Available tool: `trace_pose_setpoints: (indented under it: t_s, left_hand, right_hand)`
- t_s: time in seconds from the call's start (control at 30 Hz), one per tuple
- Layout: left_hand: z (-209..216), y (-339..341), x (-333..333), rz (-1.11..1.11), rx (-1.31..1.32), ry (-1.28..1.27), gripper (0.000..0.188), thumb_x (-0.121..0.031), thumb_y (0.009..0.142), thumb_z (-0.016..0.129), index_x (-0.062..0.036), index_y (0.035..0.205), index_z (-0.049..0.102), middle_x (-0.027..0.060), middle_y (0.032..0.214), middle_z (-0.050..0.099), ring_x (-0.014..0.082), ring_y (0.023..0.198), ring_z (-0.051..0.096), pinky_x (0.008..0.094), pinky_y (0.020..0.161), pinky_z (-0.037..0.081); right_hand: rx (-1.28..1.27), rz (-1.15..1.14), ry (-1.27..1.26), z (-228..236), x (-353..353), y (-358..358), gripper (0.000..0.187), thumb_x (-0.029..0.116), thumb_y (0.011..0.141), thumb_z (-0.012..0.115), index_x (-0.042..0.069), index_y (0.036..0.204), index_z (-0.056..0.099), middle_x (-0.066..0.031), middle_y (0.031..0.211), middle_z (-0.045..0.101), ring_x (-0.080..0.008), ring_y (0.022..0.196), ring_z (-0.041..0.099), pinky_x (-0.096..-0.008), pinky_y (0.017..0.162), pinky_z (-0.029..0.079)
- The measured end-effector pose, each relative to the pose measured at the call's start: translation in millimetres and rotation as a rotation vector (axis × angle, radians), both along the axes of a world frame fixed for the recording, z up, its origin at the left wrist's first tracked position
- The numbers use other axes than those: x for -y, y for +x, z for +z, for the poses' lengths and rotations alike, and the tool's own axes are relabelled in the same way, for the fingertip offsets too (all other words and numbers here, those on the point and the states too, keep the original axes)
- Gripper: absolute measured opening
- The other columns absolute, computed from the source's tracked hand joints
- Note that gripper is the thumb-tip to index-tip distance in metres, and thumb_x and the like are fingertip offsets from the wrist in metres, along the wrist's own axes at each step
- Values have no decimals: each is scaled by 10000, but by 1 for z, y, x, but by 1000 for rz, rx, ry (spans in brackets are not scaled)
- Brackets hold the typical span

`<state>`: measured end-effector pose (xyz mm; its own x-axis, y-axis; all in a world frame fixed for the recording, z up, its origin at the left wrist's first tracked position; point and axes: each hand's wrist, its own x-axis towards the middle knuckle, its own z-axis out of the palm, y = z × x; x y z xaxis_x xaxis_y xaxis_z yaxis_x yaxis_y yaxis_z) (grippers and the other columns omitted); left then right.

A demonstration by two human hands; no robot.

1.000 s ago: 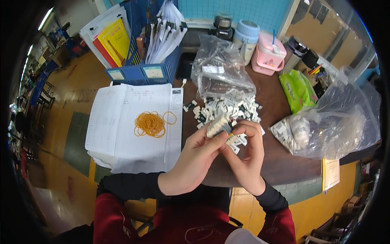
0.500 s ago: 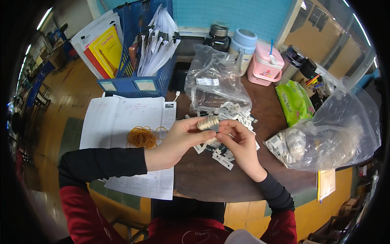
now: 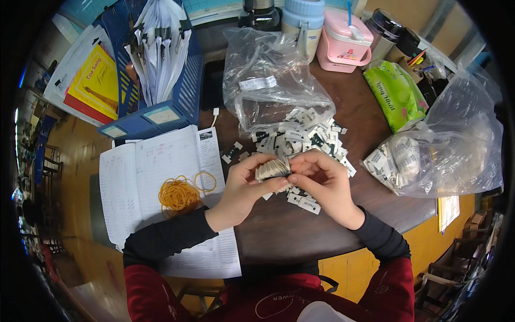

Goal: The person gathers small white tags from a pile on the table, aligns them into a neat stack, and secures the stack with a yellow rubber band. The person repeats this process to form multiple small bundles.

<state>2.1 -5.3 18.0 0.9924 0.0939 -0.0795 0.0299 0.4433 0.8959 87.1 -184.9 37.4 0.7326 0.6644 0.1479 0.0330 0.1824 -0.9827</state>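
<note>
A thick stack of small cream fabric labels (image 3: pixel 272 168) is between my hands, above the near side of the loose pile. My left hand (image 3: pixel 242 189) is closed around the stack, its thumb along the near side. With closed fingertips, my right hand (image 3: pixel 328 181) pinches the stack's right end, where the label edges fan slightly. Below and beyond them spreads a pile of loose white and black labels (image 3: pixel 322 134) on the dark wooden table (image 3: pixel 279 236). The underside of the stack is hidden.
Orange rubber bands (image 3: pixel 179 197) lie on an open notebook (image 3: pixel 120 185) at left. Behind stand a blue file rack (image 3: pixel 185 110), an empty-looking clear bag (image 3: pixel 273 102), a flask (image 3: pixel 303 27) and a pink container (image 3: pixel 340 53). A label-filled bag (image 3: pixel 445 166) rests right, by green tissues (image 3: pixel 394 96).
The view has shifted and tilted, so the table items sit differently in it. Both hands still hold the stack, and its labels look more fanned at the right end.
</note>
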Motion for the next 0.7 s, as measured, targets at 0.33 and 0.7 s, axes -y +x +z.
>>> trace_pose_setpoints:
  t_s: [0.33, 0.7]
  left_hand:
    - [3, -4, -2, -7, 105, 145, 399, -18, 865, 747, 17, 1231, 594, 68, 1126, 651, 115, 1017, 638, 254, 856, 531]
    - [5, 0, -4, -79, -130, 103, 399, -93, 824, 798, 18, 1167, 627, 43, 1022, 672, 85, 938, 628, 230, 817, 503]
  right_hand:
    - [169, 41, 47, -1, 1, -1, 328, -106, 871, 672, -43, 1182, 591, -88, 1091, 612, -115, 968, 640, -253, 859, 545]
    - [-25, 15, -50, -2, 2, -4, 286, -49, 898, 676, -26, 1176, 613, -54, 1046, 655, -100, 958, 643, -243, 847, 522]
